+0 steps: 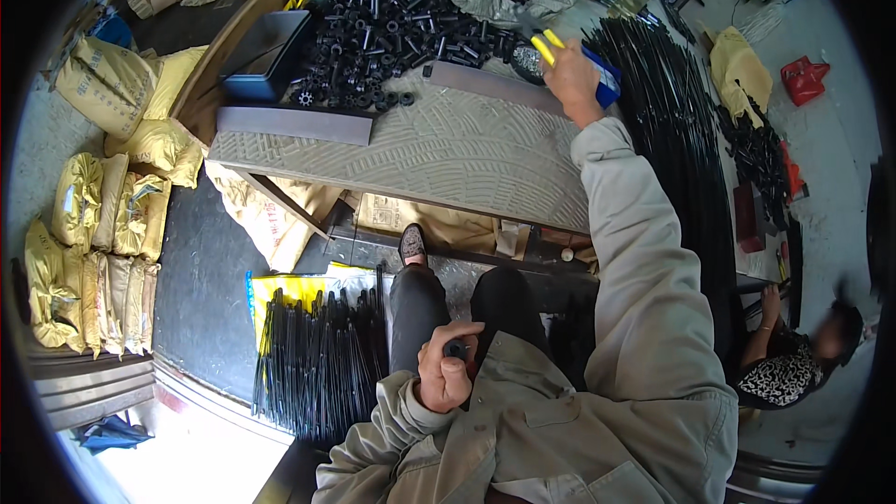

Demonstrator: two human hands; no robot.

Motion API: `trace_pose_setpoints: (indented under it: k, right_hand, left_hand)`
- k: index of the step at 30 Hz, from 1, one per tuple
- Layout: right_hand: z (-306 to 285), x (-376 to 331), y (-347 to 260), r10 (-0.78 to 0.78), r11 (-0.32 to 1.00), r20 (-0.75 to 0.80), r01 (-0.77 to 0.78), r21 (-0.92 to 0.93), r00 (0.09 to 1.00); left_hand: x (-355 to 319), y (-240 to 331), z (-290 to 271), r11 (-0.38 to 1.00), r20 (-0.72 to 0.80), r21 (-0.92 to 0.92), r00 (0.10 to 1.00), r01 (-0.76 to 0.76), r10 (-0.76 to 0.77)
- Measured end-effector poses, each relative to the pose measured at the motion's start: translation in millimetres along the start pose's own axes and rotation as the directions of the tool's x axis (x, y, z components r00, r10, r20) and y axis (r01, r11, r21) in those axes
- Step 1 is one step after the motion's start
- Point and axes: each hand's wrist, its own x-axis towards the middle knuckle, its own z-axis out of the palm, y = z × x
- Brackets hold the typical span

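My left hand (442, 375) is close to my lap, its fingers closed around a black round part (455, 349) seen end-on; its length is hidden. Out over the far right of the table, my right hand (573, 81) grips yellow-handled pliers (547, 45), whose dark jaws point away to the left. Just beyond the right hand are a blue box (605, 79) and a container of small shiny metal pieces (527, 63). A large heap of black plastic fittings and bolts (392, 23) covers the table's back half, left of the pliers.
The worn table (448, 149) carries two grey strips, one being a long plate (294, 124), and a dark bin (266, 56). Bundles of black rods (317, 364) stand left of my legs; more rods (667, 112) lie right. Yellow sacks (93, 252) line the left. A co-worker (789, 364) sits right.
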Motion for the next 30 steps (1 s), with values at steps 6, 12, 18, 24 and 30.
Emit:
trace_pose_setpoints:
  k: [6, 12, 18, 24, 30]
  right_hand:
    - [-53.8, -37.5, -8.3, -0.036, 0.925, -0.199, 0.108, 0.365, 0.979]
    - [-154.0, -208.4, -89.2, -0.230, -0.385, 0.448, -0.503, 0.774, 0.864]
    - [-176.6, -270.7, -113.9, -0.188, -0.329, 0.292, -0.340, 0.881, 0.938]
    - [-185.4, -287.1, -113.2, -0.143, -0.350, 0.274, -0.307, 0.885, 0.951]
    - [-188.8, -294.8, -107.7, -0.111, -0.326, 0.176, -0.203, 0.923, 0.978]
  left_hand:
    - [4.3, 10.2, 4.7, 0.996, -0.041, -0.033, 0.995, 0.088, -0.090]
    - [14.8, 23.4, 11.8, 0.989, -0.098, -0.116, 0.990, 0.087, -0.099]
    - [4.7, 53.3, 34.3, 0.999, -0.062, 0.003, 0.997, 0.043, -0.043]
    - [-10.2, 62.0, 41.6, 0.993, -0.073, 0.114, 0.996, -0.043, 0.051]
    - [-13.9, 59.4, 53.5, 0.983, -0.108, 0.162, 0.988, -0.091, 0.110]
